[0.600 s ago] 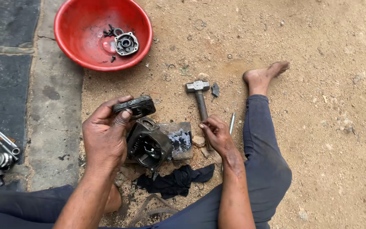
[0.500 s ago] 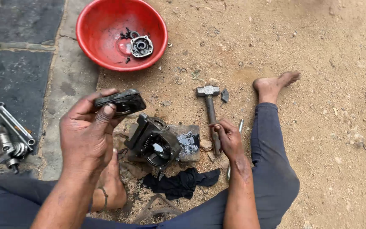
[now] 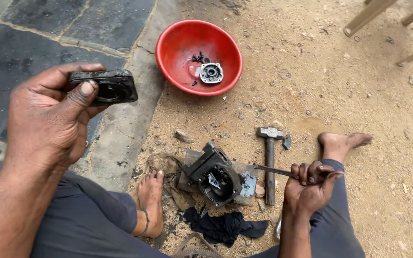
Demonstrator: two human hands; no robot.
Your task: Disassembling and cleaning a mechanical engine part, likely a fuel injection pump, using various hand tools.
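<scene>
Your left hand [image 3: 48, 119] is raised near the camera, closed around a black, greasy, rounded-rectangular metal cover plate [image 3: 106, 87]; the thumb presses on its near face and the fingers wrap behind it. It hangs over the dark stone paving [image 3: 34, 43], well apart from everything on the ground.

Your right hand [image 3: 309, 184] is low, curled shut on the handle end of a thin dark metal rod-like tool [image 3: 273, 170], probably a screwdriver or punch, though its tip is too small to tell. The shaft points left toward the black cast-metal engine housing [image 3: 216, 174], which sits open-mouthed on a small flat block [image 3: 190, 160] on the sandy ground [image 3: 350, 86], between your two bare feet. A steel-headed hammer with a dark handle [image 3: 269, 157] lies just right of the housing, its handle passing under the rod. A crumpled black rag [image 3: 221, 227] lies just in front of the housing.

Farther off, a round red plastic basin [image 3: 178, 43] sits at the paving's edge, holding a grey round metal bearing plate [image 3: 211, 73] and dark scraps.
</scene>
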